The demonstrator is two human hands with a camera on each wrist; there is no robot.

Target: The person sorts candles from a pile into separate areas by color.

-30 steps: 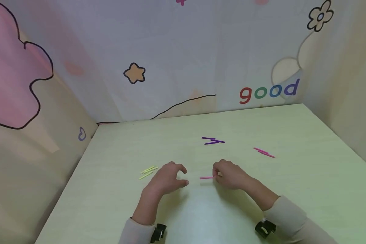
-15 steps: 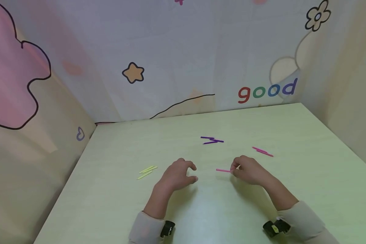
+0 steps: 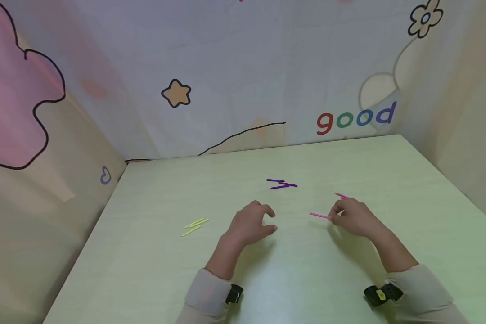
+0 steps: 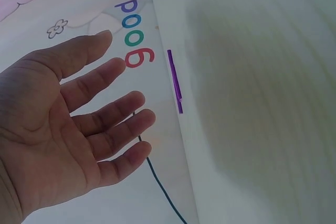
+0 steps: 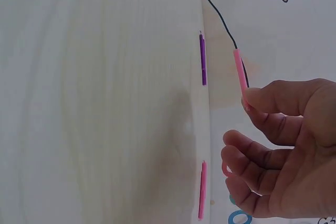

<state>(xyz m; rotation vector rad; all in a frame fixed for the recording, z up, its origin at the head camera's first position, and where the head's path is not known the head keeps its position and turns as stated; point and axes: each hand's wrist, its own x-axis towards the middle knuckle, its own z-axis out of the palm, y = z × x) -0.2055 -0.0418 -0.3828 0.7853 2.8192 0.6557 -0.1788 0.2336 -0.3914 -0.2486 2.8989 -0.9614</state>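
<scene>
Between thumb and index finger, my right hand pinches one end of a thin pink stick, raised over the table. The right wrist view shows the same pink stick jutting out past the fingertips. Just behind that hand lie other pink sticks, partly covered by it in the head view. My left hand hovers with nothing in it, thumb and fingers apart, as the left wrist view also shows. Purple sticks lie farther back, and yellow sticks lie to the left of the left hand.
The pale wooden table is bordered at the back and sides by printed cloth walls. A dark strap device sits on the right wrist, and another strap device on the left.
My right hand has carried the pink stick rightward and away from me, toward the other pink sticks. The left hand has shifted right and farther forward, still holding nothing.
</scene>
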